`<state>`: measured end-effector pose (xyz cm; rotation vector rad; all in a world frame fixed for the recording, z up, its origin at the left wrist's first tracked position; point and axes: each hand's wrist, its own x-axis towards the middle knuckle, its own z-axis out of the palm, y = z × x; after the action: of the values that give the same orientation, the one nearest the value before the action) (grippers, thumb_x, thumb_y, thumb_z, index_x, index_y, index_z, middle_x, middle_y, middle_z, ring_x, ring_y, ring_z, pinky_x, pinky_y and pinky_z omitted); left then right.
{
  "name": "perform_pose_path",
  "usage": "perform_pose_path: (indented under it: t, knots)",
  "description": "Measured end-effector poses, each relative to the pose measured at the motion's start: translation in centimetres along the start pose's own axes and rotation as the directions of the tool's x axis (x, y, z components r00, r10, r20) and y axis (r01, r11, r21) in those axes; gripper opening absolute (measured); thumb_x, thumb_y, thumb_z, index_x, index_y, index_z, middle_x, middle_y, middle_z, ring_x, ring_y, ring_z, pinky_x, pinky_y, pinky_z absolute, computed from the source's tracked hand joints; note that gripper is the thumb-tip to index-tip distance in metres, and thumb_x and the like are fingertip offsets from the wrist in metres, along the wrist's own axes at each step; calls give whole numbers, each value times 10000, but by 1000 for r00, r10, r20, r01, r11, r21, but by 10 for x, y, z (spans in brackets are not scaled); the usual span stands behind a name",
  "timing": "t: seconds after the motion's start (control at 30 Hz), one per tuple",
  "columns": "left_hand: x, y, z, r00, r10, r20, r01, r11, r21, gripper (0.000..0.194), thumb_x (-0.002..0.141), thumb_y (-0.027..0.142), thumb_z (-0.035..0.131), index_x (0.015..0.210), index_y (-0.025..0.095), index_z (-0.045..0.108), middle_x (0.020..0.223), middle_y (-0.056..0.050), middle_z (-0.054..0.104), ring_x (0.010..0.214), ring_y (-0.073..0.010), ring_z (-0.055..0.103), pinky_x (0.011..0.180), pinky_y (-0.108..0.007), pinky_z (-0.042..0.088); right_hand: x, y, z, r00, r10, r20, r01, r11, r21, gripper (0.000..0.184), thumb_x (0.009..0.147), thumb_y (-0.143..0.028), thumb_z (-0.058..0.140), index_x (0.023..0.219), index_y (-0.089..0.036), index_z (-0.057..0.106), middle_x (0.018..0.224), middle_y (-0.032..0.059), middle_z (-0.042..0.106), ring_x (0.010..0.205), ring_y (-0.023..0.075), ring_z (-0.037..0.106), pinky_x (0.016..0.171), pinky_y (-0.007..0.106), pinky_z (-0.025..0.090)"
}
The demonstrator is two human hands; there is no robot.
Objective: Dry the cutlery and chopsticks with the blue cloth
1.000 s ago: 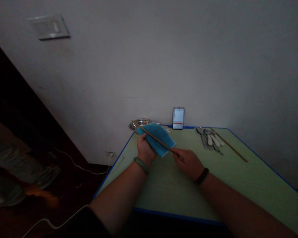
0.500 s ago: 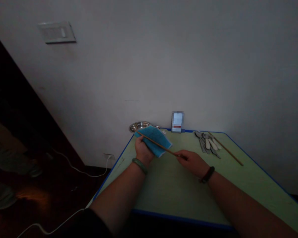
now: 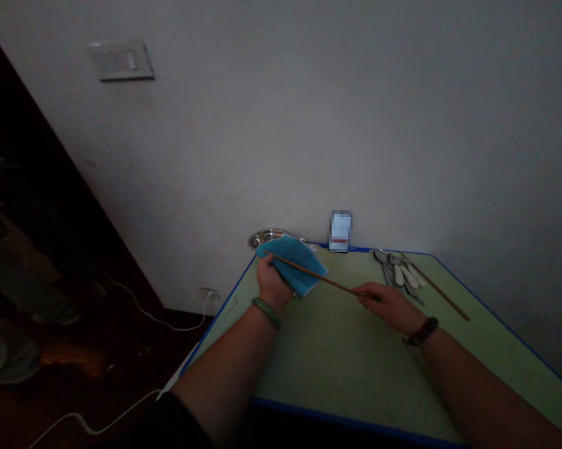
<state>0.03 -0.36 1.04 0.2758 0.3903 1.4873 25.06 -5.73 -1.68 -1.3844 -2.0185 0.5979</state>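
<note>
My left hand [image 3: 274,284] is closed around a folded blue cloth [image 3: 292,265] near the table's far left corner. My right hand [image 3: 386,304] pinches the end of a thin wooden chopstick [image 3: 320,278]. The chopstick runs left from there across the top of the cloth, and its far tip reaches the cloth's upper left edge. Beyond my right hand, a bundle of several metal spoons [image 3: 400,273] with pale handles lies on the green table top [image 3: 337,349]. A second wooden chopstick [image 3: 436,288] lies beside the bundle.
A steel bowl [image 3: 266,238] stands behind the cloth at the far corner, and an upright pixelated card or phone [image 3: 340,231] leans against the wall. The blue-edged table abuts the wall. A white cable [image 3: 168,325] runs across the dark floor from a wall socket [image 3: 209,293].
My right hand has moved right, drawing the chopstick along the cloth, and its far tip has moved right with it. My left hand still holds the cloth in about the same place.
</note>
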Motion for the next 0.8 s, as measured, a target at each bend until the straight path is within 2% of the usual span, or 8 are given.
perform_pose_path:
  t: [0.07, 0.2, 0.33, 0.5, 0.63, 0.8]
  knots:
    - [-3, 2, 3, 999, -6, -44, 9, 997, 74, 462, 777, 405, 464, 1040, 109, 702, 1018, -168, 737, 1122, -376, 627, 994, -559, 443, -5, 2, 1, 1000, 13, -19, -13, 1000, -10, 296, 855, -326, 505, 1003, -211, 734, 868, 43, 747, 777, 198, 679, 705, 327, 527]
    - [-7, 7, 8, 996, 48, -69, -42, 996, 78, 476, 776, 411, 459, 1030, 94, 708, 984, -171, 740, 1105, -370, 635, 992, -537, 451, -11, -2, 4, 1000, 0, 24, 1, 998, -57, 308, 863, -286, 488, 1047, -218, 726, 928, 51, 757, 826, 207, 690, 734, 339, 528]
    - [-5, 11, 8, 993, 59, -107, -50, 995, 84, 476, 804, 440, 427, 1030, 132, 711, 977, -141, 744, 1074, -345, 653, 984, -519, 462, -11, -6, 5, 999, 15, 33, -12, 996, -93, 313, 875, -289, 475, 1058, -212, 718, 955, 63, 756, 863, 216, 696, 770, 355, 535]
    - [1, 13, 4, 991, 94, -96, -88, 994, 64, 485, 813, 465, 418, 1059, 160, 704, 1030, -119, 743, 1063, -329, 657, 970, -506, 471, -10, 1, -1, 999, 40, 20, -37, 989, -142, 330, 897, -295, 472, 1121, -218, 702, 1042, 73, 753, 954, 232, 698, 839, 390, 539]
    - [5, 14, 0, 989, 112, -98, -105, 992, 75, 484, 822, 467, 406, 1031, 155, 714, 970, -118, 750, 979, -317, 683, 939, -485, 490, -10, 9, -6, 998, 59, -17, -61, 983, -175, 334, 912, -284, 461, 1118, -217, 714, 1149, 78, 726, 1061, 237, 672, 931, 402, 515]
    - [7, 16, -4, 989, 114, -90, -108, 992, 72, 486, 820, 445, 432, 1079, 133, 699, 996, -125, 746, 961, -322, 684, 918, -494, 495, -9, 14, -12, 984, 141, -110, -163, 960, -228, 334, 909, -257, 454, 1111, -218, 717, 1135, 66, 729, 1068, 231, 666, 949, 381, 501]
